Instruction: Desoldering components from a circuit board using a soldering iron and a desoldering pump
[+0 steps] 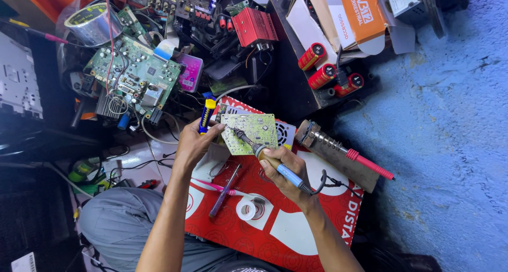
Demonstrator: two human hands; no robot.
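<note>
A small green circuit board [253, 132] lies on a red and white board [275, 219] in front of me. My right hand [283, 169] grips a soldering iron [267, 157] with a wooden and blue handle, its metal tip touching the left part of the circuit board. My left hand [193, 142] holds a blue and yellow desoldering pump [206, 115] upright just left of the circuit board, fingertips close to the board's edge.
A second, red-handled soldering iron [346, 151] rests on a stand to the right. A purple screwdriver [224, 185], a pink tool and a solder roll [246, 208] lie on the red board. Larger circuit boards [135, 71], wires and red capacitors [328, 74] crowd the back. Blue floor lies right.
</note>
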